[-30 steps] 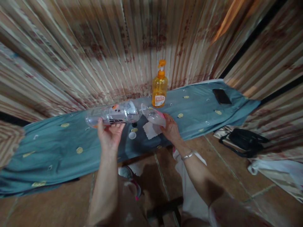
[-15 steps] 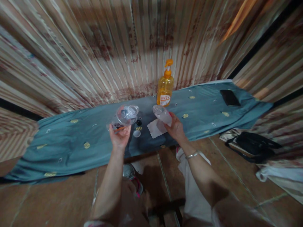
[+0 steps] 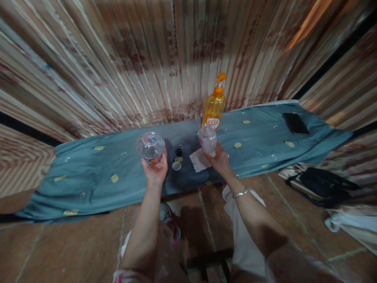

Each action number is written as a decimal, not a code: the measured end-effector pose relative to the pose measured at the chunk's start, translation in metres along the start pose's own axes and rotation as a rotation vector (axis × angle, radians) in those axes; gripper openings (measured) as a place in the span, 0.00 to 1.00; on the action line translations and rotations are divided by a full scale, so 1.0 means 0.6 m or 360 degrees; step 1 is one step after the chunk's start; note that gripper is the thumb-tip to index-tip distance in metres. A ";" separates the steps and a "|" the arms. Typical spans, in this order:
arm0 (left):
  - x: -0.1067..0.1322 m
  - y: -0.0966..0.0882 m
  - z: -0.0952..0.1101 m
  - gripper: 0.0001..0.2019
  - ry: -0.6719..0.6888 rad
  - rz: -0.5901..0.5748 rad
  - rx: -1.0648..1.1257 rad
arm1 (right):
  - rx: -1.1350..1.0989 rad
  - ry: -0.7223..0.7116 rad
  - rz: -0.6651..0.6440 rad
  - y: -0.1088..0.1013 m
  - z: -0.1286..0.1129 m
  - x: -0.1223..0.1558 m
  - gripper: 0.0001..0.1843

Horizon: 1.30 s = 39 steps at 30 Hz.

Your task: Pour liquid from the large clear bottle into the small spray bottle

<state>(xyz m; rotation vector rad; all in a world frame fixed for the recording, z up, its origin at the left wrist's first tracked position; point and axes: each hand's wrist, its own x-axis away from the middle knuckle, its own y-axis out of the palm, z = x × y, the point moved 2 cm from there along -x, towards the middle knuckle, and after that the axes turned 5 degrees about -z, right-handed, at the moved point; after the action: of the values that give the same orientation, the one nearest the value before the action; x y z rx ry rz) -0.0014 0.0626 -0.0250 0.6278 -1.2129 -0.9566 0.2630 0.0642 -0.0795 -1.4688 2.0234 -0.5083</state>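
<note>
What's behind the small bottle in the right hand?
Behind the small bottle stands a yellow pump bottle. Its orange pump and label show, but part of its bottom is covered.

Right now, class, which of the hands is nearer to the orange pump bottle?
Right. The right hand holds a smaller clear bottle in front of the orange pump bottle; the left hand, holding a larger clear bottle, is farther off to the left.
</note>
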 end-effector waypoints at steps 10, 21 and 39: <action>0.008 -0.005 0.013 0.42 -0.0212 -0.0143 0.0301 | -0.0005 0.0062 -0.0030 -0.008 -0.007 -0.003 0.33; -0.017 -0.035 0.033 0.41 -0.0264 -0.0194 0.0311 | 0.0047 0.0020 -0.0015 -0.002 0.004 -0.003 0.31; -0.012 -0.051 0.040 0.43 -0.0314 -0.0167 0.0234 | 0.0000 0.0073 -0.0042 -0.007 -0.002 -0.004 0.32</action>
<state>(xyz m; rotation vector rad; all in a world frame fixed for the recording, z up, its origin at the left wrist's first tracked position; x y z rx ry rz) -0.0333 0.0563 -0.0476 0.7324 -1.4466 -1.0422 0.2658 0.0651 -0.0756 -1.4987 2.0414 -0.5577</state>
